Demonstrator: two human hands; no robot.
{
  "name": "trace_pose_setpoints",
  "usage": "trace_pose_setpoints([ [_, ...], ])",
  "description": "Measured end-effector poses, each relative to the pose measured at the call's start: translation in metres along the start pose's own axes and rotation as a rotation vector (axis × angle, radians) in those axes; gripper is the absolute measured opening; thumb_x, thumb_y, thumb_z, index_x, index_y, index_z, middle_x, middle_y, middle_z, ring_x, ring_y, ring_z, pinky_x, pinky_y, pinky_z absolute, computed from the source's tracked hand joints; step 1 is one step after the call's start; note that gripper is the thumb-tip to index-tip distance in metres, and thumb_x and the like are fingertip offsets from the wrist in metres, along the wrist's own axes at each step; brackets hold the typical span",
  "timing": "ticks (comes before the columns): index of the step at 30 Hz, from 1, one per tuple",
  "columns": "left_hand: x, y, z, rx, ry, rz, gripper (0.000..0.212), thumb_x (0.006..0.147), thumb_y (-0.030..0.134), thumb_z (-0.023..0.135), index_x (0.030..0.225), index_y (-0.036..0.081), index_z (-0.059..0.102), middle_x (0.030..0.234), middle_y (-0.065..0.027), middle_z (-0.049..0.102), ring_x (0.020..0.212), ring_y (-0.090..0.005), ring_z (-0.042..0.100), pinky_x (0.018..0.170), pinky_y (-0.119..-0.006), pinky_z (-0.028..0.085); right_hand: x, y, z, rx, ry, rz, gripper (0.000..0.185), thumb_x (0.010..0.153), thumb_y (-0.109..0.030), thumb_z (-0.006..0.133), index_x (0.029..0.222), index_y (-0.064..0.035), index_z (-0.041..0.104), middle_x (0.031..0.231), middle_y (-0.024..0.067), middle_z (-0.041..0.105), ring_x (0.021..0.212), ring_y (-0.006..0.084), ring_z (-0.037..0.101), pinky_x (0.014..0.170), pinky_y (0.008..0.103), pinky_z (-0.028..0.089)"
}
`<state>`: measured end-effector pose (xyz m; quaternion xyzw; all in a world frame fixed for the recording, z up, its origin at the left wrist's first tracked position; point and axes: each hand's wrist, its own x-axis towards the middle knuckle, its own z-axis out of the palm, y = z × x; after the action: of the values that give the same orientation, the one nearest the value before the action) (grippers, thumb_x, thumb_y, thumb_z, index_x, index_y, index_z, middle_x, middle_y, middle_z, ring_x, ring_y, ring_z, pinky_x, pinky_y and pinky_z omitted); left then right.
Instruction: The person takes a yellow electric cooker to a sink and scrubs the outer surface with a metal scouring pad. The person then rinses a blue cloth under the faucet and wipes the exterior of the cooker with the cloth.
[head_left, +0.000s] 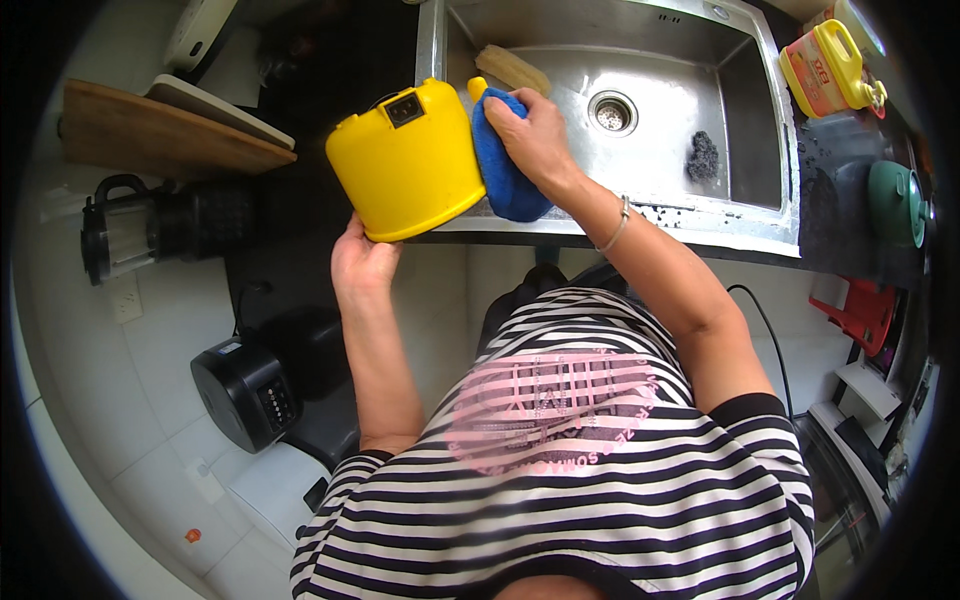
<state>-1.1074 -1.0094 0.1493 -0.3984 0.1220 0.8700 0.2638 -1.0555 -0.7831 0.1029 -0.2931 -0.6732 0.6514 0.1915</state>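
A yellow electric pot (409, 172) is held tilted at the left edge of the sink. A black power inlet (405, 110) shows in its wall, and a small yellow lug (477, 88) sticks out on its right. My left hand (364, 259) supports it from below at the near rim, its fingers partly hidden behind the pot. With my right hand (534, 135) I grip a blue cloth (514, 191), which lies against the pot's right side. The inside of the pot is out of sight.
The steel sink (789, 187) holds a loofah (514, 69) and a dark scouring pad (703, 157). To its right stand a yellow detergent jug (821, 71) and a green lidded pot (892, 202). Cutting boards (172, 127), a blender (131, 225) and a black rice cooker (240, 394) occupy the left.
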Motion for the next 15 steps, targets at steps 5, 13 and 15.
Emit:
trace_pose_setpoints([
  [5,0.006,0.003,-0.010,-0.190,-0.008,-0.160,0.030,0.098,0.015,0.034,0.112,-0.004,0.052,0.114,-0.0176,0.057,0.106,-0.0268,0.056,0.093,-0.039,0.045,-0.023,-0.036,-0.013,-0.076,0.059,-0.299,0.034,0.076,-0.029,0.062,0.090,0.0016,0.060,0.080,0.0204,0.064,0.070,0.0318,0.064,0.066,0.0356,0.051],
  [13,0.009,-0.015,-0.008,0.051,0.052,-0.024,0.032,0.099,0.016,0.032,0.117,-0.002,0.050,0.121,-0.0172,0.054,0.113,-0.0290,0.053,0.098,-0.042,0.041,-0.045,-0.059,0.005,-0.529,0.020,-0.575,0.020,0.077,-0.019,0.061,0.083,-0.0029,0.050,0.077,0.0144,0.056,0.067,0.0315,0.059,0.059,0.0387,0.049],
  [15,0.009,-0.019,-0.009,0.074,0.070,0.019,0.032,0.099,0.017,0.032,0.117,-0.001,0.051,0.122,-0.0165,0.054,0.113,-0.0292,0.052,0.099,-0.043,0.040,-0.054,-0.054,0.009,-0.570,0.024,-0.659,0.019,0.076,-0.018,0.062,0.080,-0.0038,0.050,0.076,0.0122,0.054,0.066,0.0283,0.057,0.056,0.0368,0.048],
])
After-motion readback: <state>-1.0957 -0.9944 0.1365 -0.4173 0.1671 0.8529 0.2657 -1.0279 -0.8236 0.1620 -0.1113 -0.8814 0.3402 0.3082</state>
